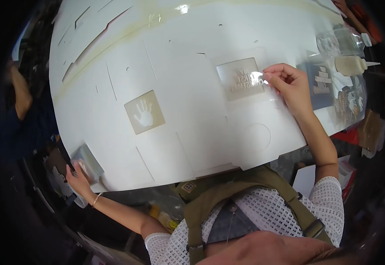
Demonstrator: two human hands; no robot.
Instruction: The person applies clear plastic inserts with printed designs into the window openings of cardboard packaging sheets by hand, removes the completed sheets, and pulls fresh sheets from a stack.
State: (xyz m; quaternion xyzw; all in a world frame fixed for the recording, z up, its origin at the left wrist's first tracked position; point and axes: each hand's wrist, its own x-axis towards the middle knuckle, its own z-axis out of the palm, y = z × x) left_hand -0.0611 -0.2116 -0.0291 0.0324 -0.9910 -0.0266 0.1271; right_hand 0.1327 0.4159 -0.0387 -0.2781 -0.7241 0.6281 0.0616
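Note:
At the table's lower left edge my left hand (78, 179) touches a stack of clear sheets (88, 161), its visible fingers spread apart. My right hand (289, 86) has thumb and index finger pinched together at the right edge of a clear square plate (240, 79). Raised mirrored lettering covers this plate, including a word like "CHRISTMAS". Whatever sits between the pinched fingertips is too small and shiny to make out. Between my hands a square piece with a white handprint (144, 113) lies flat on the white board (192, 115).
A glue bottle with a pointed nozzle (350, 65) lies at the right, below a clear plastic bottle (345, 40). Beside my right wrist is a dark lettered plate (319, 81), near handprint pieces (351, 99). Another person's arm (21, 92) shows at far left.

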